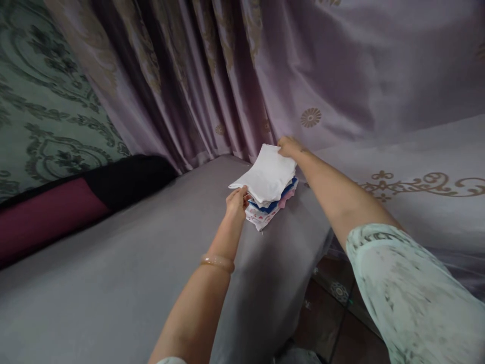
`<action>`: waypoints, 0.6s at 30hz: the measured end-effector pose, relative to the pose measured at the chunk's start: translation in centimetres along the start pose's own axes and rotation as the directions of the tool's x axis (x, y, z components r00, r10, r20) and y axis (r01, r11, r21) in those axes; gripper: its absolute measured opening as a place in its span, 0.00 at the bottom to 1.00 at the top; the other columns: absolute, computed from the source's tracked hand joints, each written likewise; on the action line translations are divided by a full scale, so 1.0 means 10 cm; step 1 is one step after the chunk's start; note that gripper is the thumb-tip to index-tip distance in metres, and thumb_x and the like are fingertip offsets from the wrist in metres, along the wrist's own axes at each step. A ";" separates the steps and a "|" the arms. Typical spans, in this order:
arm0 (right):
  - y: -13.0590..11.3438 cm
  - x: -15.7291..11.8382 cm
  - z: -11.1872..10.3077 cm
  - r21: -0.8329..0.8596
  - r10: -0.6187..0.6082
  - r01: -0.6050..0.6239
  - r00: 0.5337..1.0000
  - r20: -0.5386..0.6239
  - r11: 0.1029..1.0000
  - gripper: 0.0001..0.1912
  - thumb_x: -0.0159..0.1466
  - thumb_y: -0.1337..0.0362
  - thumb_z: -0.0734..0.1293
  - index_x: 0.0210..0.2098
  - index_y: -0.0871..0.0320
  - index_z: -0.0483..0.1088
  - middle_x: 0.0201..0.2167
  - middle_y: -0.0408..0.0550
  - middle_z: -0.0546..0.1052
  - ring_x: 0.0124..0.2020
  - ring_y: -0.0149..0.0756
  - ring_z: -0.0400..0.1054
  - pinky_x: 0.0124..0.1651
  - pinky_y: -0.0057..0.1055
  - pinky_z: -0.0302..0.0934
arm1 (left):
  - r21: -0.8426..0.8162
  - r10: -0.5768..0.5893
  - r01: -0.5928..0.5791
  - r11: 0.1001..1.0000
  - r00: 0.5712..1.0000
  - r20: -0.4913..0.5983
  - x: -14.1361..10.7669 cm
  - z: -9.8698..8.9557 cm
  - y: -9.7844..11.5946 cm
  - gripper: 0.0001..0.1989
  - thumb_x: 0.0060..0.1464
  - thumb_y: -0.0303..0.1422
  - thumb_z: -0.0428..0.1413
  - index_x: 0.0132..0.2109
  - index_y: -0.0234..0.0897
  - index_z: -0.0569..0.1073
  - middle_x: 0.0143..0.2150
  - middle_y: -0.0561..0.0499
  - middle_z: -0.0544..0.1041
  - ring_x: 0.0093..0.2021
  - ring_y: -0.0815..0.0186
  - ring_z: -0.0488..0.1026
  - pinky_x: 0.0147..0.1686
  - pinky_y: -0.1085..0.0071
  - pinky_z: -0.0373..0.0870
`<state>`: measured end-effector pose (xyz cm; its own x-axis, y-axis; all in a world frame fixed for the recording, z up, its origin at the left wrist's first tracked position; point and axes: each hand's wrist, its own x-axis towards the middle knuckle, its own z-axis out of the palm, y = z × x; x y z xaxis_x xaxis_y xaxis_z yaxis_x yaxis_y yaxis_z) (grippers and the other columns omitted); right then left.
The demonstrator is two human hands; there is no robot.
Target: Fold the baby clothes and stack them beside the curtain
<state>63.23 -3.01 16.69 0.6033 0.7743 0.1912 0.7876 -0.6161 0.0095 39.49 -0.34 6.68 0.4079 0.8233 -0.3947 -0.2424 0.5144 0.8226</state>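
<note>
A stack of folded cloths [261,216] lies near the far corner of the grey-covered bed, with blue, pink and red-patterned white layers showing at its side. On top is a folded white cloth [268,174], its left corner lifted a little. My left hand [237,199] pinches that near left corner, its fingers closed on the edge. At the far right corner, my right hand [290,146] is closed over the white cloth's edge, its fingertips partly hidden. What kind of garment or cloth each layer is does not show.
The grey bed sheet [132,263] spreads left and toward me. A black and maroon cushion [87,197] runs along the wall at left. Purple curtains [197,91] hang behind and to the right of the stack. Past the bed's right edge is a dark tiled floor [322,308].
</note>
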 end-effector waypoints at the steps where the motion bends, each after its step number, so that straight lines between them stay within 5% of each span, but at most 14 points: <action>1: 0.01 0.01 0.02 -0.003 -0.008 0.008 1.000 -0.009 1.000 0.18 0.65 0.68 0.62 0.53 0.61 0.73 0.51 0.58 0.75 0.54 0.48 0.68 0.54 0.42 0.62 | 0.004 -0.004 0.004 1.000 1.000 0.000 0.01 -0.01 -0.02 0.09 0.47 0.29 0.64 0.31 0.34 0.70 0.21 0.58 0.69 0.18 0.76 0.67 0.18 0.80 0.54; 18: 0.16 0.01 0.51 -0.091 -0.027 0.022 0.998 -0.051 0.996 0.19 0.65 0.70 0.59 0.54 0.63 0.70 0.54 0.60 0.72 0.57 0.49 0.61 0.56 0.43 0.54 | 0.083 0.006 -0.009 0.996 0.999 0.039 0.20 -0.17 -0.35 0.10 0.49 0.33 0.63 0.30 0.34 0.70 0.19 0.59 0.67 0.17 0.75 0.67 0.17 0.79 0.54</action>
<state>65.16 -3.18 11.75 0.5745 0.7823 0.2408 0.7863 -0.6092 0.1032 39.69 -0.15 2.32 0.4403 0.8163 -0.3739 -0.1718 0.4854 0.8573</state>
